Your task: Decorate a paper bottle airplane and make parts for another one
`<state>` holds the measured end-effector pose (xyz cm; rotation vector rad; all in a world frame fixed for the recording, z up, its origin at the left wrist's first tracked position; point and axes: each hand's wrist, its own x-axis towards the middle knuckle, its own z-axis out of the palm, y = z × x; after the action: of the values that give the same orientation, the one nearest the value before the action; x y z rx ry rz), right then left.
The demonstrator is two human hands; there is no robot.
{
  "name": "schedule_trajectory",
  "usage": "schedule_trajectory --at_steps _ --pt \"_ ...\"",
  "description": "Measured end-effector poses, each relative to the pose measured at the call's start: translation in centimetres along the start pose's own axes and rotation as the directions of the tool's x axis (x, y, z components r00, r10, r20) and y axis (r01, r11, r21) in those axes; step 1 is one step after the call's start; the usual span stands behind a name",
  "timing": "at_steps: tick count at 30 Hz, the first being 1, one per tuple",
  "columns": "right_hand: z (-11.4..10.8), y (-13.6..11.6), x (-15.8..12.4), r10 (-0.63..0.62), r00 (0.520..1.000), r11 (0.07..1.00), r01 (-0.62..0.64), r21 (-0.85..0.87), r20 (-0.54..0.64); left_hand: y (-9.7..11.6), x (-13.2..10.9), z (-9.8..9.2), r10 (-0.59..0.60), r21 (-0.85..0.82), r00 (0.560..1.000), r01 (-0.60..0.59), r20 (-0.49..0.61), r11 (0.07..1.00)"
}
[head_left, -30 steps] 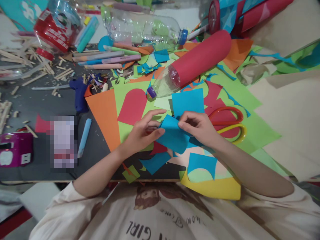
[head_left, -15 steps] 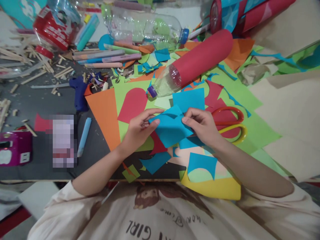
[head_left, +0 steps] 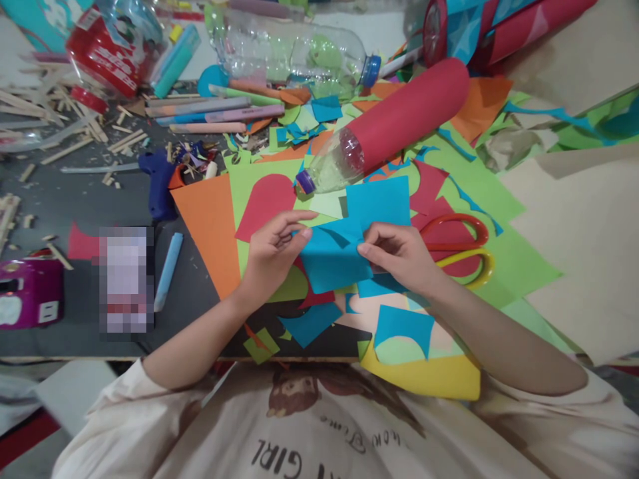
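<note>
Between my hands is a small blue piece of paper [head_left: 333, 261] with a cut slit or flap near its top edge. My left hand [head_left: 272, 256] grips its left edge at the thumb, the index finger stretched out above. On the right edge, the thumb and bent fingers of my right hand [head_left: 399, 251] pinch the sheet. Another blue sheet [head_left: 383, 198] lies just behind it. Scissors [head_left: 464, 250] with red and yellow handles rest beside my right hand, their blades hidden. Left of my left hand is a red rounded paper shape [head_left: 264, 203] on green paper.
A bottle wrapped in red paper [head_left: 412, 116] lies beyond my hands, with a clear bottle [head_left: 294, 56] behind it. Markers [head_left: 214, 110], a blue glue gun [head_left: 158, 186], a phone [head_left: 126, 279] and a purple box [head_left: 32, 293] are leftward. Paper scraps [head_left: 403, 329] cover the near edge.
The held blue paper has turned from a slanted position to nearly level and shifted slightly left. Both hands keep hold of it, moving a little left.
</note>
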<state>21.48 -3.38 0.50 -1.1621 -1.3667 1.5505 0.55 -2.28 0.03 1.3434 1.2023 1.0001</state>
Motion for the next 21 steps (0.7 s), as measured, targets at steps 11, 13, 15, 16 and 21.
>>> schedule_trajectory --at_steps 11,13,15,16,21 --pt "0.2 0.1 -0.1 -0.057 0.975 0.998 0.048 -0.046 -0.215 0.1 0.3 0.2 -0.044 -0.159 0.999 0.042 -0.006 0.986" --pt "0.3 0.1 -0.1 -0.049 0.975 0.998 0.042 -0.040 -0.215 0.2 0.2 0.2 -0.045 -0.139 0.998 0.037 -0.053 0.990" --pt "0.3 0.1 -0.1 -0.048 0.976 0.998 0.040 -0.040 -0.212 0.1 0.1 0.2 -0.005 -0.130 0.996 -0.007 -0.093 0.992" --pt "0.3 0.2 0.0 -0.052 0.975 0.998 0.043 -0.044 -0.216 -0.1 0.0 0.2 0.036 -0.128 0.993 -0.050 -0.110 0.991" --pt "-0.1 0.8 0.1 -0.085 0.945 0.994 0.058 -0.095 -0.315 -1.1 0.0 0.0 0.305 -0.067 0.951 -0.309 -0.053 0.949"
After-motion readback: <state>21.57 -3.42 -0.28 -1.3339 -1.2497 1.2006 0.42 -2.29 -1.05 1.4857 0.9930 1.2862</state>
